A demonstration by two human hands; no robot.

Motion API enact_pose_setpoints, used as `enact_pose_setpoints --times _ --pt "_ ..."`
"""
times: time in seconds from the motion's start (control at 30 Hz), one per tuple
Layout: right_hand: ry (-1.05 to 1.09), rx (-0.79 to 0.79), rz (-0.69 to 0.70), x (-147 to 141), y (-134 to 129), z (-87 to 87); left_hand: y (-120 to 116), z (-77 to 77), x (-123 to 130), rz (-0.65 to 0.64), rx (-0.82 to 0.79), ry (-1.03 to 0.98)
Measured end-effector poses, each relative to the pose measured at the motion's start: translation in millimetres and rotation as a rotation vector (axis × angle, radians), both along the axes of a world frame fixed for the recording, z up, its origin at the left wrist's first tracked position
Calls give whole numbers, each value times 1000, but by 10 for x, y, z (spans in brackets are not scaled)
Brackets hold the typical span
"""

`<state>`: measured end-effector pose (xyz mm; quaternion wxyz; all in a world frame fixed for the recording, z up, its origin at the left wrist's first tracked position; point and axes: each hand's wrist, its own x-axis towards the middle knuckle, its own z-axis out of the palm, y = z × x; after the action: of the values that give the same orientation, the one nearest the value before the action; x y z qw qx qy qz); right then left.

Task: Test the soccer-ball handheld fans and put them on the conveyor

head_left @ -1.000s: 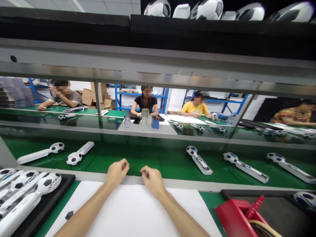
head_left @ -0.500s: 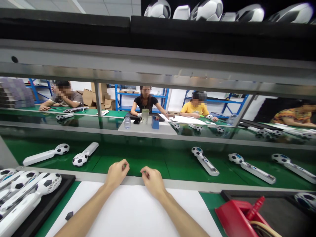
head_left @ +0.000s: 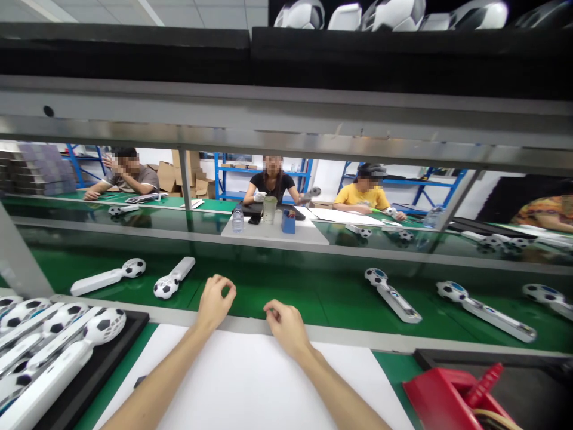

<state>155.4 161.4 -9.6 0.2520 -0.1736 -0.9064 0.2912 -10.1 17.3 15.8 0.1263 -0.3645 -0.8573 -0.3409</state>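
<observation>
My left hand (head_left: 216, 301) hovers over the near edge of the green belt (head_left: 264, 286), thumb and index fingertips curled together in a ring with nothing visible between them. To its right, my right hand (head_left: 285, 325) is held over the metal edge, fingers bent and pressed together; anything inside them is hidden. Both forearms cross a white sheet (head_left: 250, 382). A small black piece (head_left: 139, 381) lies on the sheet, partly behind my left forearm. Nearest my left hand on the belt is a white football-headed device (head_left: 174, 278).
More football devices (head_left: 394, 295) lie on the belt. A black tray (head_left: 129, 334) of them stands at left; a red bin (head_left: 441, 397) with a red tool is at right. A shelf (head_left: 286, 113) spans overhead. Several people sit across, one in yellow (head_left: 362, 194).
The view has shifted slightly, so most things appear further right. My hands keep nearly the same pose. Across the belt, the person in black has raised a device.
</observation>
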Motion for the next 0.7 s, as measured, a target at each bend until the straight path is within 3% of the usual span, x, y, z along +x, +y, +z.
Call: enact_pose_setpoints --times 0.13,0.23,0.37,0.43,0.5,0.6,0.7 --pt "13 -24 -5 -6 5 2 -243 245 -389 296 24 39" --pt "24 -41 6 -13 5 -2 -485 271 -648 462 -22 -14" --pt "55 -62 4 -25 17 -17 -647 145 -751 442 -125 -174" --pt "80 -72 -8 -30 22 8 -644 186 -712 391 -129 -210" --pt "111 -78 -22 -34 10 83 -620 366 -633 347 -95 -215" --pt "149 -74 0 -16 -83 307 -606 811 -436 242 -24 -255" --pt "156 -59 88 57 -273 609 -627 1219 -156 15 28 -406"
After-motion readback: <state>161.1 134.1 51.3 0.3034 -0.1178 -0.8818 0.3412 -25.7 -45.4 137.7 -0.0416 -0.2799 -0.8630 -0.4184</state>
